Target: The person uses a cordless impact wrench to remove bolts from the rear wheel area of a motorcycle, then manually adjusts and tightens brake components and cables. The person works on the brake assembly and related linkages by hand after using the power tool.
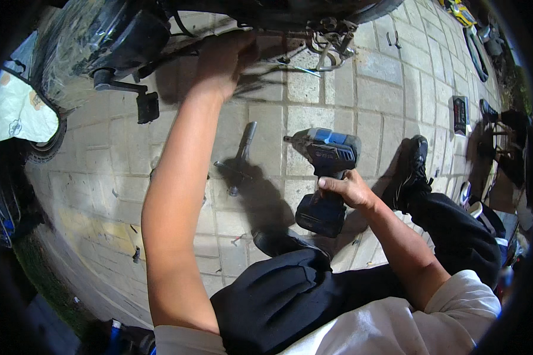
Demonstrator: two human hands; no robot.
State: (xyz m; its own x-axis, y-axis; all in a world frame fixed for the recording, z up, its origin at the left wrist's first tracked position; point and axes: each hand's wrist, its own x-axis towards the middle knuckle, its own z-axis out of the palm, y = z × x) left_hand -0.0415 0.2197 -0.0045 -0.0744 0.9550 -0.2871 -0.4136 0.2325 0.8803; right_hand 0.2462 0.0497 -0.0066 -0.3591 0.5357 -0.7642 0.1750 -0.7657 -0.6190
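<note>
My right hand point(354, 188) grips the handle of a blue-and-black cordless impact wrench point(328, 148). Its bare drive end points left, above the paving. My left hand point(231, 56) reaches up beside the underside of a dark two-wheeler point(115, 47), near a black rod; shadow and the angle hide its fingers. A pedal point(148, 107) on a crank arm juts out left of my forearm. Below the left hand, a metal socket tool point(247, 142) lies on the paving. Right of that hand are a metal bracket-like part point(331, 44) and a thin shiny rod point(306, 71).
Small loose parts, one a dark bolt-like piece point(137, 255), lie on the paving point(373, 89). My black shoe point(419, 157) stands at right. Beyond it are a black box point(460, 115), a dark rubber loop point(474, 56) and clutter. A pale cloth point(21, 109) hangs over the left wheel point(47, 148).
</note>
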